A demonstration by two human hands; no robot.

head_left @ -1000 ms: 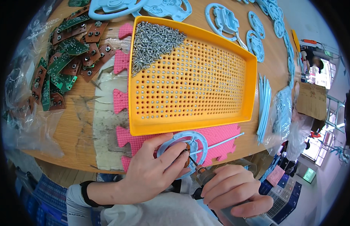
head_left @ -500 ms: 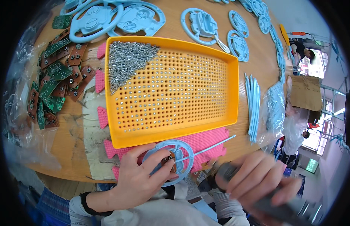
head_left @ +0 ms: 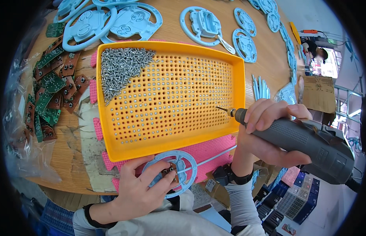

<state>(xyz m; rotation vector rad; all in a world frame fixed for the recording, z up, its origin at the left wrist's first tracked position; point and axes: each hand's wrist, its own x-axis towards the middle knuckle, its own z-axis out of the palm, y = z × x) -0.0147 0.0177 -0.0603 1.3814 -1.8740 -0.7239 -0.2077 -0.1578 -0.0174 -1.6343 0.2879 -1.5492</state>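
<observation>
My left hand (head_left: 141, 187) steadies a small light-blue plastic steering wheel (head_left: 194, 167) at the table's near edge, its fingers pressing a small brown circuit board (head_left: 172, 170) inside the ring. A thin light-blue stick (head_left: 214, 156) points away from the wheel to the right. In my right hand (head_left: 269, 131) is a dark grey electric screwdriver (head_left: 305, 143), fingers wrapped round its body. Its bit hovers over the right part of a yellow tray (head_left: 171, 146) full of holes, many with screws standing in them. Loose silver screws (head_left: 122, 70) are heaped in the tray's far left corner.
Left of the tray lies a pile of green and brown circuit boards (head_left: 53, 92) beside clear plastic bags (head_left: 17, 145). Larger blue wheel parts (head_left: 88, 25) lie along the far side. Blue sticks (head_left: 260, 88) are at the right. A pink foam mat (head_left: 210, 147) lies beneath the tray.
My right hand has lifted the screwdriver from low at the right up over the tray's right side. The left hand keeps its hold on the wheel and board. The view has shifted slightly.
</observation>
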